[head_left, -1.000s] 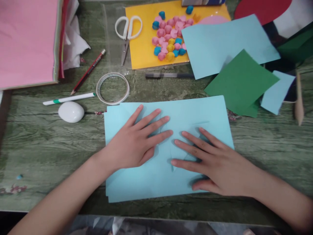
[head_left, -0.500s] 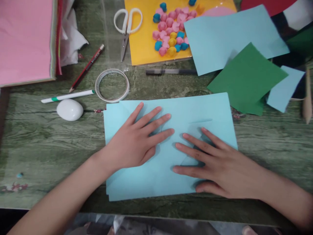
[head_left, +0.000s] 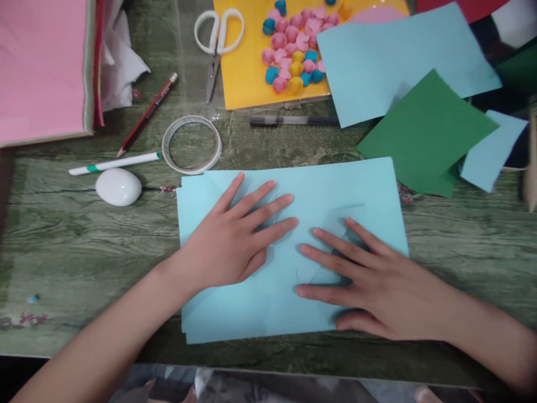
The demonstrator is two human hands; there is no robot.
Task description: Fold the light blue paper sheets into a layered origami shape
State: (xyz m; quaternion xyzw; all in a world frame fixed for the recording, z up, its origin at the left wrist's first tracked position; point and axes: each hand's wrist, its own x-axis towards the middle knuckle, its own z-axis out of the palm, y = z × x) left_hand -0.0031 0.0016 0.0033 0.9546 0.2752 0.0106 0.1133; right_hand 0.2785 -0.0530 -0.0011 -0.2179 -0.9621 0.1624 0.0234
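Light blue paper [head_left: 235, 316], in layers whose left edges do not quite line up, lies flat on the table in front of me. My left hand [head_left: 235, 240] rests on its left half, palm down with the fingers spread. On the right half lies my right hand [head_left: 369, 285], also palm down, its fingers apart and pointing left. Faint creases and a short raised line show on the paper near the right fingertips. Neither hand grips anything; what is under the palms is hidden.
Beyond the paper lie a roll of tape [head_left: 168, 146], white scissors [head_left: 213, 47], a pencil [head_left: 147, 115], a white marker [head_left: 115, 163], a white egg-shaped object [head_left: 118, 187] and a black pen [head_left: 293, 120]. Green paper [head_left: 428, 134] sits right; pink sheets [head_left: 46, 67] left; small paper pieces [head_left: 289, 36] on yellow.
Both hands stay in nearly the same place on the blue paper. The view has shifted very slightly.
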